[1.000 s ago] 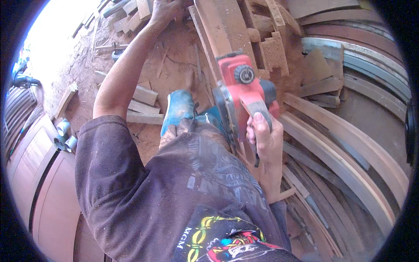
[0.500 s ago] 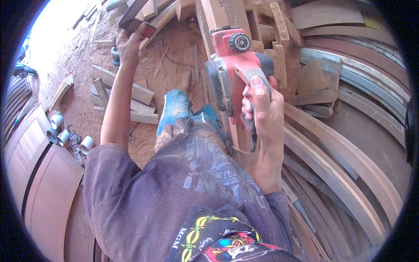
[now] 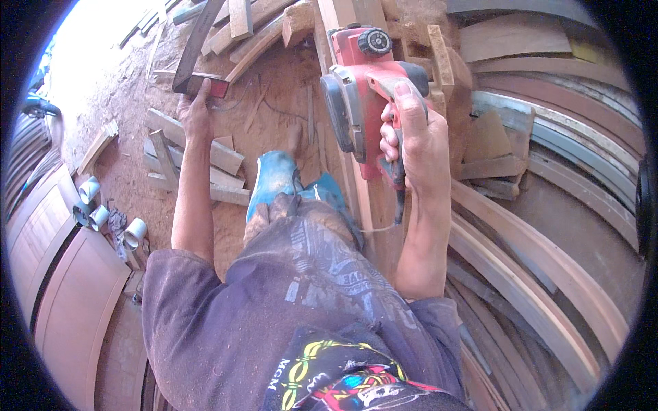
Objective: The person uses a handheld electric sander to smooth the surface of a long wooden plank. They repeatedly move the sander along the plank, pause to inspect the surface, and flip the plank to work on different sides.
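My right hand (image 3: 415, 130) is wrapped round the rear handle of a red electric hand planer (image 3: 373, 79), thumb along the top. The planer has a dark round knob at its far end and a cord at its near end. Beneath it runs a long wooden board (image 3: 364, 198); whether the planer touches the board I cannot tell. Out to the left, my left hand (image 3: 197, 113) grips a try square (image 3: 197, 48) by its reddish stock, the long dark blade pointing away from me. Some of its fingers are hidden behind the stock.
Offcuts (image 3: 199, 161) lie on the sandy floor at left, with several white cups (image 3: 135, 231) and wooden panels (image 3: 79, 308) nearer. Long boards (image 3: 541, 267) are stacked at right. Timber pieces (image 3: 442, 65) stand beyond the planer. My bare foot (image 3: 295, 137) is by the board.
My left hand has drawn the try square nearer to me, bringing more of its blade into view. My right hand and the planer have barely shifted.
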`<state>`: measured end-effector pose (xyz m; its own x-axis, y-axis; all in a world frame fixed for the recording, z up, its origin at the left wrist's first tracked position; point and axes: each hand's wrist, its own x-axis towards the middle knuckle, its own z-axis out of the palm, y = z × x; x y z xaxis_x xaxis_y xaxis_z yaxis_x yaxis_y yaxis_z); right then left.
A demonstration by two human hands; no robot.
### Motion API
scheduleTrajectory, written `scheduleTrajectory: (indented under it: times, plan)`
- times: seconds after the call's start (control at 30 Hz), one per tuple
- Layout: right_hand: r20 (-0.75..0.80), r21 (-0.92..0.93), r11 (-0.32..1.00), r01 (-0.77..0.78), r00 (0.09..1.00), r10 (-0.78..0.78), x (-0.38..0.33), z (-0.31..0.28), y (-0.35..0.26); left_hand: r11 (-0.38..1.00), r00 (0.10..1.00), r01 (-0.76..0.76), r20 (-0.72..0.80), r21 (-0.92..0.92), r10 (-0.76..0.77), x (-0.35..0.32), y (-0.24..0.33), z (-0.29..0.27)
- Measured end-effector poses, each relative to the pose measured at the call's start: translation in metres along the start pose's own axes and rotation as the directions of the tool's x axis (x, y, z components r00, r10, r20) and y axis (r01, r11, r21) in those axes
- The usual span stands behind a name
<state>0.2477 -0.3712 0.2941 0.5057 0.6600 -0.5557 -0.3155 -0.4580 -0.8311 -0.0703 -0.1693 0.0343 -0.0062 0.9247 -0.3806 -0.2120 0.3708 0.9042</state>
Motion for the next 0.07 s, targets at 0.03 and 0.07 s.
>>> scheduleTrajectory:
  times: [0.03, 0.07]
  plan:
    - [0.002, 0.009, 1.000, 0.013, 1.000, -0.013, 0.0031, 0.0018, -0.0029, 1.000, 1.000, -0.010, -0.001, -0.007, 0.010, 0.0006, -0.0019, -0.0014]
    - [0.004, 0.018, 1.000, 0.026, 1.000, -0.026, 0.0055, 0.0052, -0.0069, 1.000, 1.000, -0.020, -0.003, -0.013, 0.020, 0.0010, -0.0040, -0.0025]
